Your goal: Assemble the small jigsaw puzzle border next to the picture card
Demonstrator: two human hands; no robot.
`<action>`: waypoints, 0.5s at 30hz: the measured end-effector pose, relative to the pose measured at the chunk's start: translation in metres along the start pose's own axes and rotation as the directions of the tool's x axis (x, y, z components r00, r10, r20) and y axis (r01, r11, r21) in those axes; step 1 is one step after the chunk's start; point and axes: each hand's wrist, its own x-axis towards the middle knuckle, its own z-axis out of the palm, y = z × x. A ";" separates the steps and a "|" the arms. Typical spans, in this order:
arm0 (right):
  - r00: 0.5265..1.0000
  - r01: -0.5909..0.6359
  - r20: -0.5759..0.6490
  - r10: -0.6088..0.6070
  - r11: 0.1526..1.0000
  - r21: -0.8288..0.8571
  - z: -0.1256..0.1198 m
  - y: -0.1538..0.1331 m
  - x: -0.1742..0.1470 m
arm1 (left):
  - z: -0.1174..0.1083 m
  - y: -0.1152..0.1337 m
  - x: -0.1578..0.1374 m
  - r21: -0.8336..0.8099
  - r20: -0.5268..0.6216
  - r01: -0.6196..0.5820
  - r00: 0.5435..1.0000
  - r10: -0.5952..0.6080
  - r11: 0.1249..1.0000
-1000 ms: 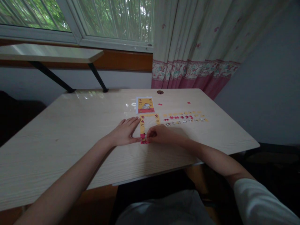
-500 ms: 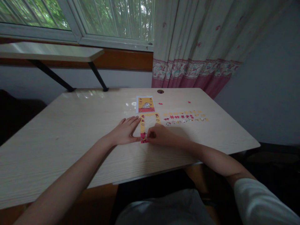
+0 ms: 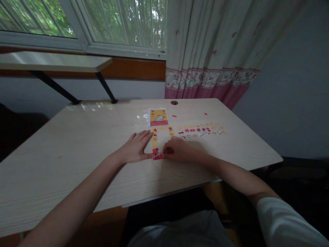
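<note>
A partly joined jigsaw puzzle frame [image 3: 154,139] lies on the desk, its strips yellow at the top and sides and pink at the lower left. My left hand [image 3: 135,147] rests flat beside its left edge, fingers spread and thumb touching the lower left corner. At the bottom strip, my right hand [image 3: 180,150] is closed in a pinch on a pink puzzle piece [image 3: 160,156], mostly covered by the fingertips. The right hand also hides the frame's lower right part. Just behind the frame lies a picture card [image 3: 158,117] showing a white animal on yellow and pink.
Rows of loose puzzle pieces [image 3: 202,130], yellow, pink and whitish, lie to the right. Two pink pieces lie farther back, one near the card [image 3: 174,116] and one to the right [image 3: 205,114]. A raised shelf [image 3: 56,63] stands at the back left; a curtain [image 3: 205,68] hangs behind the desk.
The view has tilted slightly, so everything sits a little lower in it. My right hand has shifted slightly away from the lower left corner along the bottom strip; my left hand stays put.
</note>
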 end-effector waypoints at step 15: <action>0.748 -0.641 -0.424 0.510 0.721 -0.263 -0.122 0.166 0.004 | 0.003 -0.005 0.000 -0.020 -0.029 -0.028 0.999 0.028 0.999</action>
